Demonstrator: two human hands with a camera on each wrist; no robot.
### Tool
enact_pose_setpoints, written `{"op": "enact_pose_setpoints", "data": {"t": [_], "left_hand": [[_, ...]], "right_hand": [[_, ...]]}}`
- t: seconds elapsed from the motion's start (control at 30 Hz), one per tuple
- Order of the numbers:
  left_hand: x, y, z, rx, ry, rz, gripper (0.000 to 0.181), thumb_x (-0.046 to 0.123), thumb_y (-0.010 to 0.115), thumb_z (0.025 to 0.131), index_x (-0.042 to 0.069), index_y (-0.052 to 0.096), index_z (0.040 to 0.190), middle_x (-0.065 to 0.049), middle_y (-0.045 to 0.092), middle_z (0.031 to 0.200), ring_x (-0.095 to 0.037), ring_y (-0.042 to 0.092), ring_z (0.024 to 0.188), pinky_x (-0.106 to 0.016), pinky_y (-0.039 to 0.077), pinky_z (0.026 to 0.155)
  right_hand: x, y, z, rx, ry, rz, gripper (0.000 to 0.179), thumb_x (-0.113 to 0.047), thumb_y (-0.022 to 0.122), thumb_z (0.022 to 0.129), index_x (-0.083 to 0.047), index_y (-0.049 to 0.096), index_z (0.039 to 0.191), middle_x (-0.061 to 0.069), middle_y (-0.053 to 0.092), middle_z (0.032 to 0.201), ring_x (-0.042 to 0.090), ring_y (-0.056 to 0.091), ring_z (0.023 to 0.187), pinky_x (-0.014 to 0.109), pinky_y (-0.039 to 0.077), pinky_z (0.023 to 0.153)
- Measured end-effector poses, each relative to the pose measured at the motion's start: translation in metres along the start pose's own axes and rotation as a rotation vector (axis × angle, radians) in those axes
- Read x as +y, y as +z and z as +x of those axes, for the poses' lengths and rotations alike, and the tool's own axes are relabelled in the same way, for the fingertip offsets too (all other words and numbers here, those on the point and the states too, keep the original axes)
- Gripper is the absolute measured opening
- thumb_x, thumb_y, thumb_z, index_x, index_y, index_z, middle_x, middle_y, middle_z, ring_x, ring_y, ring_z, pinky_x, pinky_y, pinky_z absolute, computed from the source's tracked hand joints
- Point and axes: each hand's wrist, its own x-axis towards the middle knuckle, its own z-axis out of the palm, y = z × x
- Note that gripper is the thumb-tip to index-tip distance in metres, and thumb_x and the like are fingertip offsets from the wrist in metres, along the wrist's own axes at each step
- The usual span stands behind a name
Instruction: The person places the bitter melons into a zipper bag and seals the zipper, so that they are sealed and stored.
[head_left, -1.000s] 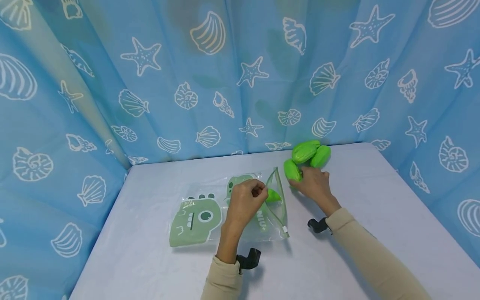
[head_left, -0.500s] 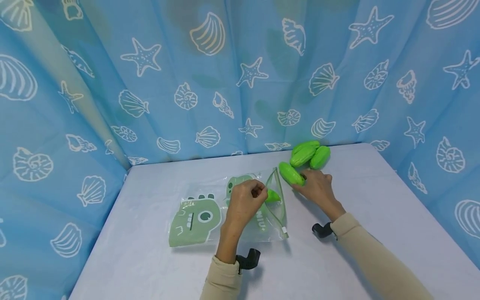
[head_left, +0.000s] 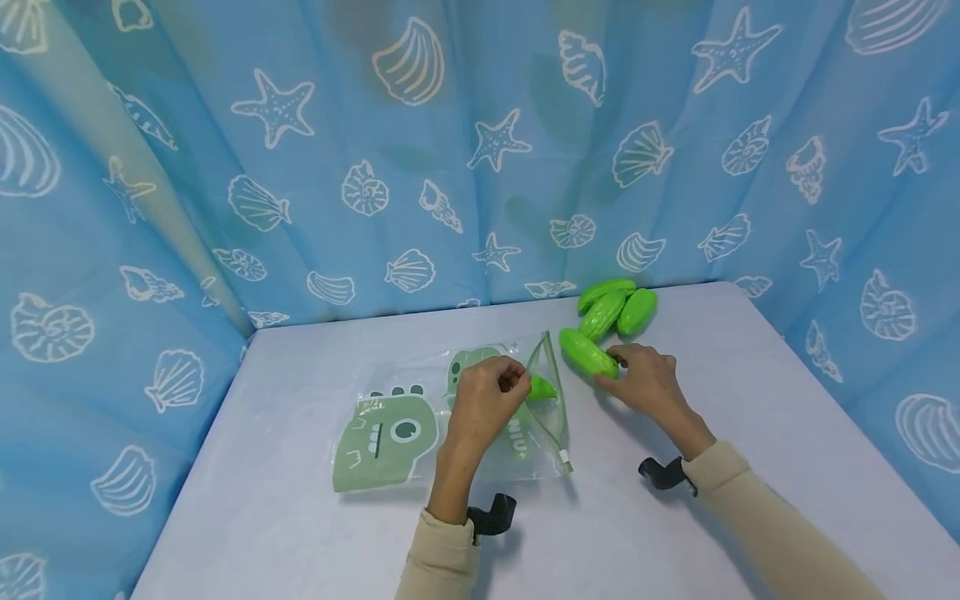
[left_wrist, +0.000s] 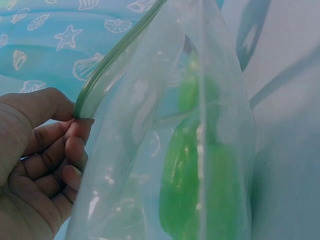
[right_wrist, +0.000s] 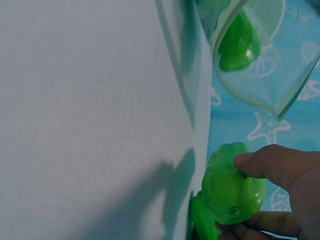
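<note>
A clear zip bag (head_left: 386, 442) with a green cartoon dinosaur print lies on the table, its mouth held apart at the right end. My left hand (head_left: 483, 404) pinches the bag's green zip edge between thumb and fingertips, seen close in the left wrist view. Inside the mouth shows a bright green piece (right_wrist: 240, 42), partly hidden by the left hand in the head view. To the right of the mouth, my right hand (head_left: 654, 385) grips one end of a green toy cucumber (head_left: 587, 353), thumb on one side and fingers on the other.
Behind the held one, several more green toy cucumbers (head_left: 604, 315) lie grouped near the table's back edge. A white slider (head_left: 565, 457) sits at the bag's near corner. The blue shell-print curtain (head_left: 450, 167) encloses the white table (head_left: 292, 367) at the back and sides.
The right hand has drawn one toy cucumber away from the group, towards me and turned it so its end points to the right. The left hand keeps its hold on the bag.
</note>
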Motion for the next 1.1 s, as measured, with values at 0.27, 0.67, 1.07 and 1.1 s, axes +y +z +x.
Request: {"op": "enact_pose_setpoints", "data": {"t": [0.27, 0.67, 1.07, 1.1], "left_hand": [[-0.002, 0.002, -0.001, -0.006, 0.005, -0.009, 0.006, 0.007, 0.068, 0.090, 0.005, 0.073, 0.086, -0.001, 0.065, 0.075, -0.010, 0.057, 0.064, -0.022, 0.049, 0.060], [-0.003, 0.003, -0.004, -0.011, -0.012, -0.001, 0.006, 0.008, 0.069, 0.089, 0.005, 0.073, 0.085, 0.000, 0.064, 0.073, -0.009, 0.056, 0.064, -0.022, 0.049, 0.058], [0.000, 0.001, -0.001, -0.003, -0.004, 0.004, 0.006, 0.007, 0.069, 0.089, 0.006, 0.073, 0.085, 0.000, 0.065, 0.074, -0.009, 0.056, 0.065, -0.022, 0.049, 0.059], [0.000, 0.001, -0.001, -0.002, -0.004, 0.008, 0.006, 0.007, 0.069, 0.089, 0.006, 0.073, 0.085, 0.000, 0.065, 0.074, -0.009, 0.056, 0.065, -0.022, 0.049, 0.059]], "right_hand": [[-0.004, -0.012, -0.019, 0.021, -0.064, 0.027, 0.047, -0.028, 0.080, 0.084, 0.000, 0.067, 0.121, 0.014, 0.067, 0.101, 0.033, 0.059, 0.094, 0.051, 0.030, 0.074], [0.003, -0.023, -0.042, 0.014, -0.104, 0.044, 0.046, -0.024, 0.080, 0.084, 0.000, 0.067, 0.122, 0.017, 0.068, 0.111, 0.035, 0.059, 0.102, 0.060, 0.033, 0.083], [0.001, -0.025, -0.054, -0.034, -0.224, 0.099, 0.048, -0.023, 0.083, 0.082, -0.006, 0.067, 0.124, 0.009, 0.067, 0.114, 0.031, 0.059, 0.105, 0.056, 0.031, 0.086], [0.001, -0.026, -0.054, -0.040, -0.234, 0.105, 0.048, -0.023, 0.083, 0.082, -0.007, 0.067, 0.124, 0.009, 0.067, 0.115, 0.030, 0.059, 0.105, 0.056, 0.031, 0.086]]}}
